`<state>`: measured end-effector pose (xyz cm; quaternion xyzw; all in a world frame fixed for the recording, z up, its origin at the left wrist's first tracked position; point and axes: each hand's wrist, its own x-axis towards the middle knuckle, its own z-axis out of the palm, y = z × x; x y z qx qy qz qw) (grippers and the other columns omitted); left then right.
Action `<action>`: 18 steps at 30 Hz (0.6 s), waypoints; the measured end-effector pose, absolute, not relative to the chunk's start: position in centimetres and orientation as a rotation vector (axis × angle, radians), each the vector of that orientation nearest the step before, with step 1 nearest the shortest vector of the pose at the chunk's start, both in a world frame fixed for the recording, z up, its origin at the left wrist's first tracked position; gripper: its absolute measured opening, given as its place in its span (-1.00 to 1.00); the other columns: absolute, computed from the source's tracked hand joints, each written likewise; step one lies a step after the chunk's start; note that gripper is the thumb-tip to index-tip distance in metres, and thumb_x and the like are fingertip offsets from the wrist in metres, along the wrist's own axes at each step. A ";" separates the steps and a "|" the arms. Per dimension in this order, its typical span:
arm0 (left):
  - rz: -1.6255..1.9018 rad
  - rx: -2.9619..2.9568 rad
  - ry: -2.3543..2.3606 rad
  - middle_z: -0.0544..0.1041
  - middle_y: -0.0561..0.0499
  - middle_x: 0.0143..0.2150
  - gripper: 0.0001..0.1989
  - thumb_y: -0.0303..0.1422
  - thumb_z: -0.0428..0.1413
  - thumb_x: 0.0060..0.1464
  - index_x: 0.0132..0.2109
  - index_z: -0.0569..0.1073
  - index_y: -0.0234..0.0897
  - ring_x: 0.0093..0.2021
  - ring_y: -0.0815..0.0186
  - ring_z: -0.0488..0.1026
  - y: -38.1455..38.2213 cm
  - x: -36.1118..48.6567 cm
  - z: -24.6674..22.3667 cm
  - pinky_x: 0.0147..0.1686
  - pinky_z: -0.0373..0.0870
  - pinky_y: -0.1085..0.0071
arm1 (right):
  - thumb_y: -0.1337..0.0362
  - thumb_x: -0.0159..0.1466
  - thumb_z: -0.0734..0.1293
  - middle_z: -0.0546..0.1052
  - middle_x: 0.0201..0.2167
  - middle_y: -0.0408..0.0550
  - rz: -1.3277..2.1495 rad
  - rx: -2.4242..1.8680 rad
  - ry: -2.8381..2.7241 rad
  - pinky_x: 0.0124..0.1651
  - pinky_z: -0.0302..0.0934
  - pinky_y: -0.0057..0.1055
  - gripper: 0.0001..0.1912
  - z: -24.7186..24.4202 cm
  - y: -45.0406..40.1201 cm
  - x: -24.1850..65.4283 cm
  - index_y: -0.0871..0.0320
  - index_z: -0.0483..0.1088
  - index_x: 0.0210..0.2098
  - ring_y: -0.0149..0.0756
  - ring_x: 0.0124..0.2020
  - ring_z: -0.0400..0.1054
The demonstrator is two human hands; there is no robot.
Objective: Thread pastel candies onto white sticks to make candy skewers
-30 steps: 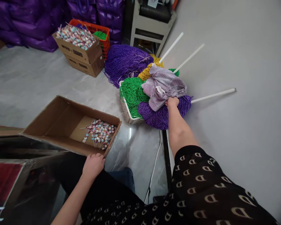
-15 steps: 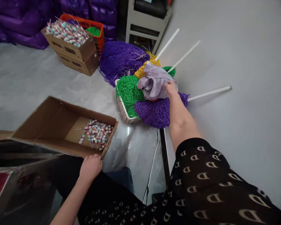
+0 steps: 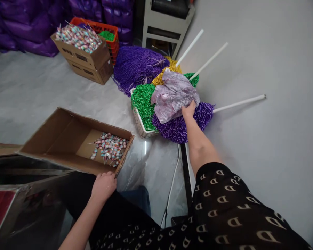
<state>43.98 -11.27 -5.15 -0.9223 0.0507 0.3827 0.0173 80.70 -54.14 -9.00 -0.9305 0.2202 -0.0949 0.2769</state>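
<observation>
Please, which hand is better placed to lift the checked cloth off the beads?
Probably the right hand: it touches the cloth over the purple beads, while the left hand rests at the box's near corner.

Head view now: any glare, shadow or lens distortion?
Head view: glare streaks the floor near the white basket; head view: soft shadow under the lowest white rod; head view: apparent wide-angle stretch swelling the right sleeve; head view: checked cloth fairly sharp.

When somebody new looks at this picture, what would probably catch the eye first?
Probably the bright beads: green beads in a white basket near the centre, purple beads beside them, partly under the checked cloth in the right hand. Three white rods stick out rightward. Nearer left, lollipops lie in an open box.
</observation>
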 end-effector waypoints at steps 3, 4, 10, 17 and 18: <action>1.183 -2.881 0.164 0.65 -0.29 0.06 -0.57 -0.41 -0.13 0.38 0.02 0.63 -0.41 0.13 -0.05 0.58 -11.3 44.0 -5.2 0.15 0.33 0.12 | 0.37 0.24 0.41 0.13 0.49 0.52 -0.264 -2.431 0.742 0.52 0.06 -0.02 -0.07 -8.3 -53.6 80.8 0.38 -0.02 0.51 0.10 0.53 0.06; 1.181 -2.888 0.165 0.65 -0.29 0.05 -0.57 -0.41 -0.13 0.37 0.02 0.64 -0.40 0.13 -0.04 0.58 -11.3 44.0 -5.3 0.14 0.33 0.12 | 0.36 0.23 0.44 0.19 0.45 0.52 -0.250 -2.403 0.783 0.50 0.09 0.00 -0.04 -8.1 -53.4 80.8 0.38 -0.03 0.51 0.12 0.51 0.12; 1.170 -2.920 0.156 0.65 -0.29 0.04 -0.57 -0.42 -0.12 0.36 0.00 0.65 -0.38 0.12 -0.05 0.59 -11.3 43.9 -5.5 0.15 0.35 0.11 | 0.31 0.26 0.49 0.38 0.27 0.57 -0.169 -2.355 0.856 0.46 0.14 0.10 -0.17 -7.2 -52.5 80.1 0.43 0.16 0.41 0.22 0.37 0.30; 1.187 -2.921 0.125 0.64 -0.27 0.07 -0.59 -0.43 -0.10 0.35 0.03 0.64 -0.38 0.14 -0.04 0.58 -11.1 43.9 -6.0 0.17 0.36 0.10 | 0.35 0.34 0.36 0.57 -0.08 0.38 -0.134 -2.304 0.679 0.36 0.18 0.14 -0.79 -6.0 -52.3 80.3 0.30 0.51 -0.06 0.19 0.24 0.37; 1.191 -2.914 0.129 0.64 -0.27 0.07 -0.59 -0.44 -0.10 0.35 0.03 0.63 -0.38 0.14 -0.03 0.58 -11.1 43.9 -6.1 0.17 0.36 0.11 | 0.35 0.37 0.33 0.57 -0.11 0.35 -0.143 -2.287 0.600 0.34 0.20 0.07 -0.81 -5.8 -52.2 80.4 0.29 0.51 -0.08 0.14 0.24 0.37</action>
